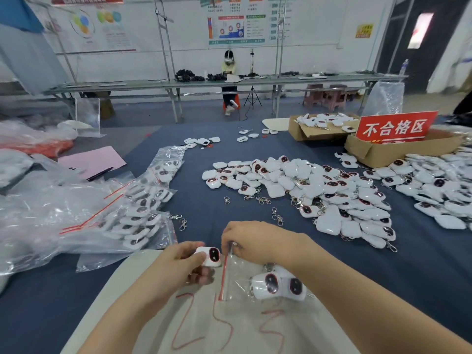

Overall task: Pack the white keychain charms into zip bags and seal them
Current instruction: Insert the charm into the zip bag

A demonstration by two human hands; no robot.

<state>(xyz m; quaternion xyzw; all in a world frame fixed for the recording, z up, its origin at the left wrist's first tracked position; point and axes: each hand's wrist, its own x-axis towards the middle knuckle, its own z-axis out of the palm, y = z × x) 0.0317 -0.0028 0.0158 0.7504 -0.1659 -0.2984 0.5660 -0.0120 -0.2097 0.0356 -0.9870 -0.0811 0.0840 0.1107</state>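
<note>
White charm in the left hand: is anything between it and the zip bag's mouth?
Nothing visible. The left hand holds the white dark-faced keychain charm right beside the red-striped mouth of the clear plastic zip bag, which the right hand pinches.

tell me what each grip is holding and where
The left grip holds a white charm by its left end. The right grip pinches the zip bag at one end of its red zip edge.

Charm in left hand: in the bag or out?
Out. The left hand holds the charm beside the red zip strip of the bag; two others lie inside.
</note>
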